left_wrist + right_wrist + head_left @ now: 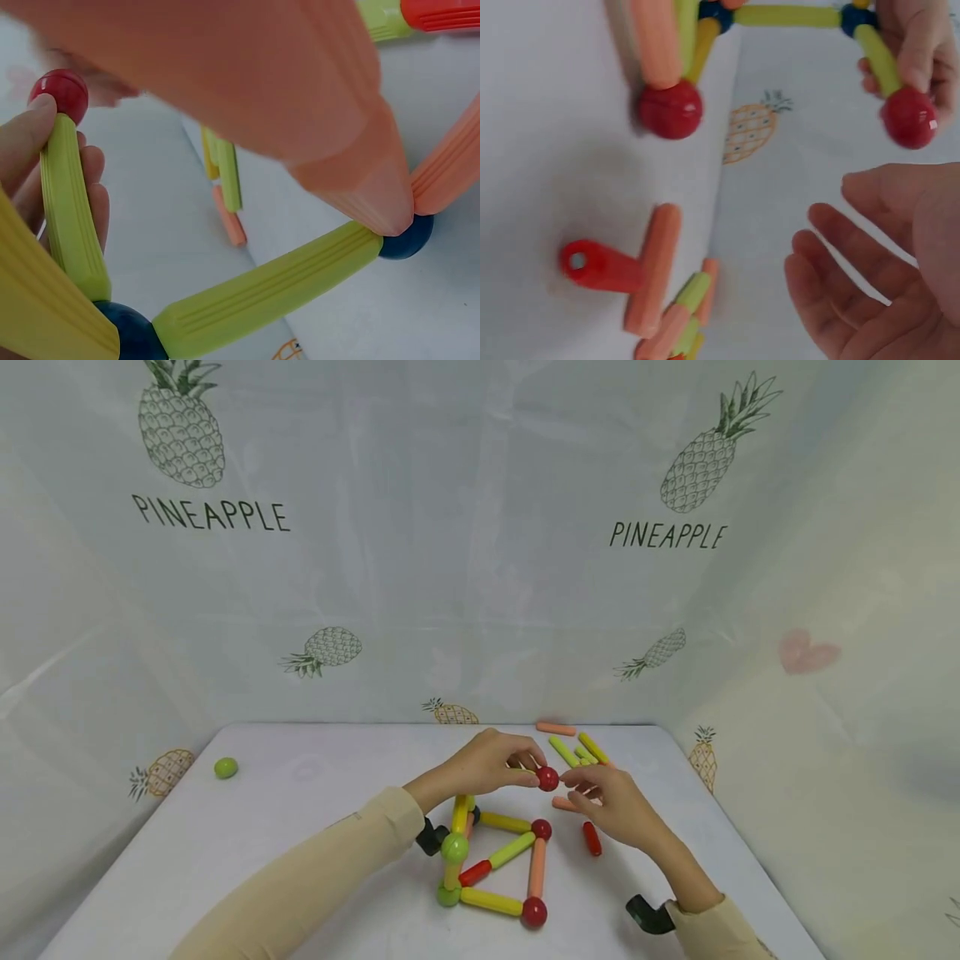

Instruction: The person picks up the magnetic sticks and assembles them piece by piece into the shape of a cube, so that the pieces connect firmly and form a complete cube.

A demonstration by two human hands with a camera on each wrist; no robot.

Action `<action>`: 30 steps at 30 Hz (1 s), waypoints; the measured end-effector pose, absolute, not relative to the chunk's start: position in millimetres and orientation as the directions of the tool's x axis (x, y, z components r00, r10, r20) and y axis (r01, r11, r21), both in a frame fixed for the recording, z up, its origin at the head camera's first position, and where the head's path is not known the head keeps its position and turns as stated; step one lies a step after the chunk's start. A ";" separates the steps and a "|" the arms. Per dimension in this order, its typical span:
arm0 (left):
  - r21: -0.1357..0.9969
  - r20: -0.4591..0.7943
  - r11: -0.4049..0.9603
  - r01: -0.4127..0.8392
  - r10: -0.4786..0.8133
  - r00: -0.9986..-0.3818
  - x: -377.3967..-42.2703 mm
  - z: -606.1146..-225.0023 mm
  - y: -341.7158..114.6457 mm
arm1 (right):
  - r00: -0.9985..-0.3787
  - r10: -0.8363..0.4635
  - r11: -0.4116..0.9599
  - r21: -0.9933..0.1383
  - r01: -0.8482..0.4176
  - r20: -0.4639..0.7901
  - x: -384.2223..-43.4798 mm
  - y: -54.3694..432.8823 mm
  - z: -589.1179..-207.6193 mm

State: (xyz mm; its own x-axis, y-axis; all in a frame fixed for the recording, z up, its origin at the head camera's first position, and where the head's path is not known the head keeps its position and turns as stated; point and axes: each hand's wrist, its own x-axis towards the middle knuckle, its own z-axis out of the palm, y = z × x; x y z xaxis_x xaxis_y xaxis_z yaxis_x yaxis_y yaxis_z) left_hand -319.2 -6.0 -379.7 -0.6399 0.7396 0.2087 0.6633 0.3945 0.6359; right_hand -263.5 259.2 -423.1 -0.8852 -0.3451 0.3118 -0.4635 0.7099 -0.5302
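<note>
My left hand (495, 764) grips a light green rod (71, 202) that carries a red ball (547, 778) at its tip. The rod's other end meets a dark blue ball (131, 330), which joins it to the upper part of a frame of rods and balls. That frame stands on the table with yellow rods (491, 902), green balls (454, 848) and red balls (534, 912) at its corners. Just right of the held ball, my right hand (618, 802) hovers with relaxed fingers, apart from the ball in the right wrist view (900, 277).
Loose green, yellow and orange rods lie at the table's back right, among them an orange rod (555, 728). A short red rod (592, 839) rests below my right hand. One green ball (226, 767) sits far left. A pineapple-print curtain (480, 568) hangs behind the table.
</note>
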 end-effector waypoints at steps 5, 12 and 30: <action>0.656 0.180 0.411 0.633 0.729 -0.660 -318.6 -380.6 -4.0 | -0.933 -0.290 0.835 -0.419 -0.356 0.216 -278.5 262.8 -442.5; 0.633 0.192 0.424 0.647 0.724 -0.662 -317.1 -381.5 -3.1 | -0.978 -0.196 0.912 -0.352 -0.210 0.075 -290.2 255.1 -455.2; 0.648 0.197 0.411 0.641 0.722 -0.663 -315.6 -381.3 0.8 | -0.932 -0.280 0.751 -0.552 -0.362 0.230 -279.5 260.2 -447.1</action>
